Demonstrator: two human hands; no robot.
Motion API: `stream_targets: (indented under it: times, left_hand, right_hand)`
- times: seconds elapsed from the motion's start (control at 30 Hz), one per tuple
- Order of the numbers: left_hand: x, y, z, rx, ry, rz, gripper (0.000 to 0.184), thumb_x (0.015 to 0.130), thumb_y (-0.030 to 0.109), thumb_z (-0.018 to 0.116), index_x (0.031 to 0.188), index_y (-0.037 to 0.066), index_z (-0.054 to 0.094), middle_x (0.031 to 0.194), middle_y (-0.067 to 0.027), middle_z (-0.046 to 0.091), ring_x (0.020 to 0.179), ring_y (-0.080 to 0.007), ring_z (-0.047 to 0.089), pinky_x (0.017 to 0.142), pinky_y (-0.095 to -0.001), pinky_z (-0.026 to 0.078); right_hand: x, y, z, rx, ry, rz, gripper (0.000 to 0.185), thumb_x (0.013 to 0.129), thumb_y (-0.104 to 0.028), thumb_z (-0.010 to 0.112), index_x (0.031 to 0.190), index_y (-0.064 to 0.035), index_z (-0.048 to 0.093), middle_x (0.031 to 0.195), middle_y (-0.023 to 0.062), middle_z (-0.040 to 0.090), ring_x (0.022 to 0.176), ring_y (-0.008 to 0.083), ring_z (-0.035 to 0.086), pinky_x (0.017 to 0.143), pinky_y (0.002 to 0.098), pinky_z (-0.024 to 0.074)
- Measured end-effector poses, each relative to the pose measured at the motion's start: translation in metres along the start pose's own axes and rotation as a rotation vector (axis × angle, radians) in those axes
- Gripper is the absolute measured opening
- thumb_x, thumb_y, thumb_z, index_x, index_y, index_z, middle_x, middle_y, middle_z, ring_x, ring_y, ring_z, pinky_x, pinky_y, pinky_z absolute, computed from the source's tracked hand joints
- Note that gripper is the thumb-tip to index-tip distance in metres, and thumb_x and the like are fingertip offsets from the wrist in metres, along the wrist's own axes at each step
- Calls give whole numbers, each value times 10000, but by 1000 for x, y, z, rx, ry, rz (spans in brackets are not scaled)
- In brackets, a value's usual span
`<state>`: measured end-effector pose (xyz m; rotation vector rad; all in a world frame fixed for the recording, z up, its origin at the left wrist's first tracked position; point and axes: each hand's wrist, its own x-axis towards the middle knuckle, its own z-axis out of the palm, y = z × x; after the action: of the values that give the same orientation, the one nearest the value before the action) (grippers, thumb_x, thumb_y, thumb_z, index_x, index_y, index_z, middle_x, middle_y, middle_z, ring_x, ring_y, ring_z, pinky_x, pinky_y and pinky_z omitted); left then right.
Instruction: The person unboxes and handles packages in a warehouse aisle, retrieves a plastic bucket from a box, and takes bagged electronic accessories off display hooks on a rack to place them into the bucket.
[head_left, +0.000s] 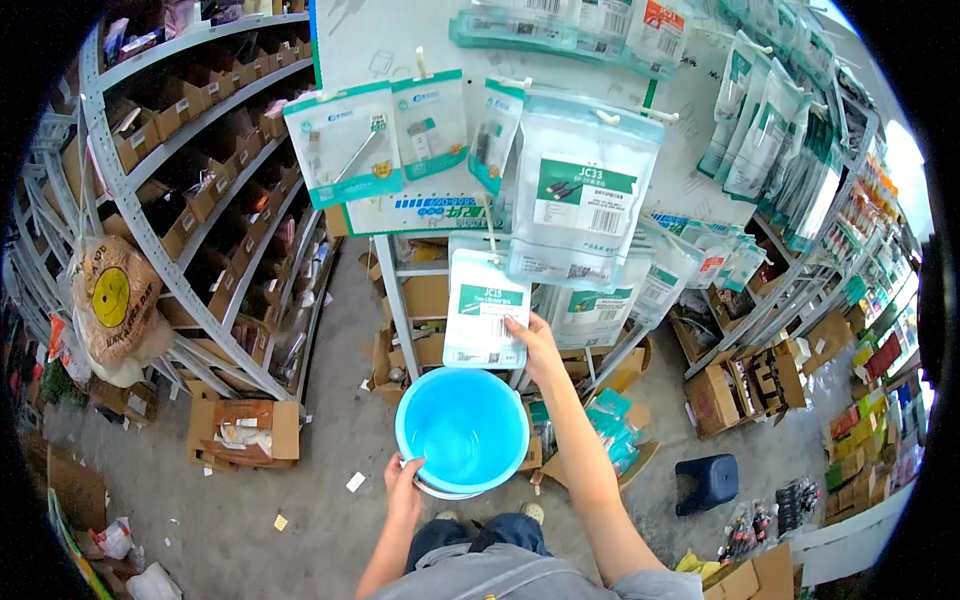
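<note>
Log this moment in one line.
left grip: holding blue bucket by rim | right grip: on JC15 packet, right edge | JC33 packet: hanging

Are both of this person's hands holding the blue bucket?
No, only the left hand grips the blue bucket at its rim; the right hand touches a white-and-teal packet.

The JC15 packet (484, 310) bears illegibly small print (474, 324).
</note>
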<state>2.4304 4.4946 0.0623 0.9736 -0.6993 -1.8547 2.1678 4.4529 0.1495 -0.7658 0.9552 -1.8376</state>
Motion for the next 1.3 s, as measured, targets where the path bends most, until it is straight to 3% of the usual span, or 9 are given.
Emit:
stream_targets:
  times: [0.43,0.6,0.8,0.93,1.03,1.07,1.13,1.2,1.3]
  left_hand:
    - [2,-10,-12,-8,55,7,190,652,10,557,819,10,468,762,-57,522,704,-122,494,636,-237,388]
    - [-3,-13,-18,-12,35,-4,180,650,13,562,802,15,465,744,-51,516,691,-117,486,613,-227,382]
    - [-10,-11,-17,-21,57,-21,181,650,18,563,802,21,465,738,-44,511,683,-110,486,602,-219,379]
    - [-6,-11,-22,-7,17,-22,176,650,15,560,798,27,466,735,-40,509,675,-106,482,598,-217,375]
    - [-7,-10,-20,-4,30,-15,170,650,16,560,792,26,466,734,-39,509,673,-105,479,594,-219,372]
    - [-7,-11,-24,2,33,-23,170,650,16,560,792,26,466,734,-39,509,673,-105,479,594,-219,372]
    - [-5,-14,-30,63,-6,-41,259,664,42,543,906,3,460,839,-70,510,780,-147,478,687,-266,391]
    - [-8,-14,-30,43,3,-54,268,660,47,550,907,-2,457,838,-70,508,786,-148,474,691,-262,386]
    - [-10,-12,-31,75,53,-66,268,667,54,553,911,-2,456,830,-67,504,788,-153,471,693,-267,384]
  right_hand:
    - [-14,-12,16,318,8,73,292,728,-114,582,978,9,496,897,96,567,779,163,557,660,285,465]
    - [0,0,1,-162,-7,-87,241,727,-102,591,938,-3,528,874,69,577,761,120,538,672,256,426]
    - [-1,-2,5,15,-31,-40,263,698,-106,618,933,-22,537,902,52,574,833,135,521,742,276,395]
    - [-7,-10,10,-148,-152,9,353,674,-166,647,970,-28,512,907,44,574,823,123,527,759,263,389]
    - [-17,-7,18,97,-389,257,379,684,-216,644,974,-20,498,829,20,582,735,99,541,652,216,422]
    - [-23,1,22,100,-378,236,363,730,-312,581,912,-16,475,701,20,557,565,94,521,542,203,416]
    - [-31,5,23,561,-715,497,356,778,-383,471,812,-32,423,570,25,474,433,109,449,466,212,378]
    - [-35,22,34,969,-828,593,278,832,-321,353,724,-65,366,508,30,408,394,119,411,429,231,335]
    - [-44,29,47,1094,-804,578,271,841,-306,339,693,-80,358,497,28,414,377,109,409,432,233,343]
